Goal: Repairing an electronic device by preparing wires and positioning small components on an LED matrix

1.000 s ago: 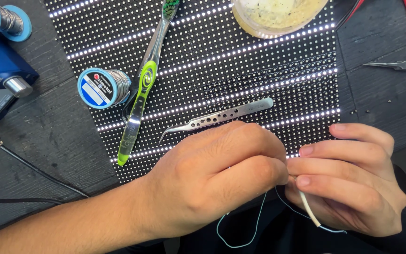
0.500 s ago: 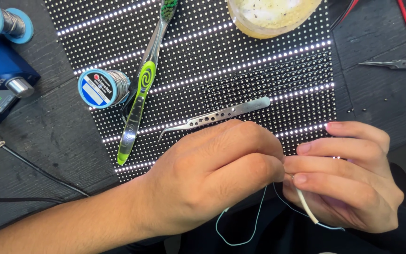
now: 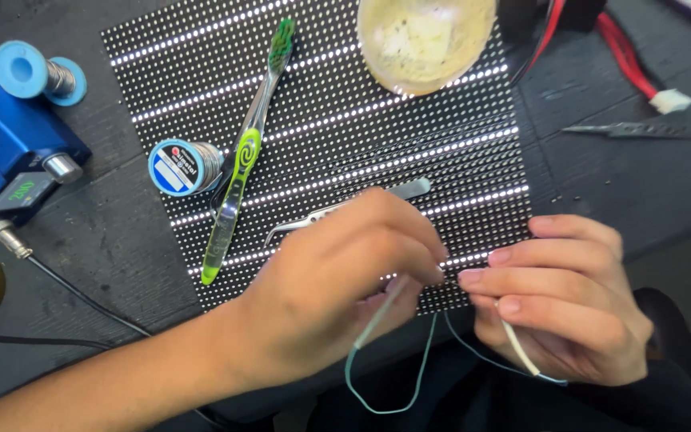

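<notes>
My left hand (image 3: 337, 296) and my right hand (image 3: 561, 300) meet fingertip to fingertip at the near edge of a black panel dotted with rows of small lights (image 3: 337, 120). Both pinch a thin pale blue wire (image 3: 397, 396) that loops down below them. A white wire end (image 3: 517, 352) sticks out under my right fingers. Silver tweezers (image 3: 321, 214) lie on the panel just beyond my left hand, partly hidden by it. A green and clear toothbrush (image 3: 237, 172) rests diagonally on the panel.
A solder spool (image 3: 181, 166) sits left of the toothbrush and another blue spool (image 3: 33, 74) at the far left. A blue soldering station (image 3: 1, 152) with a cable stands at the left edge. A round dish (image 3: 425, 36) rests at the top. Red wires with a white plug (image 3: 669, 100) and dark tweezers (image 3: 641, 130) lie at right.
The view has shifted so the panel and tools sit lower in frame. My left hand has lifted slightly, showing the blue wire running under its fingers.
</notes>
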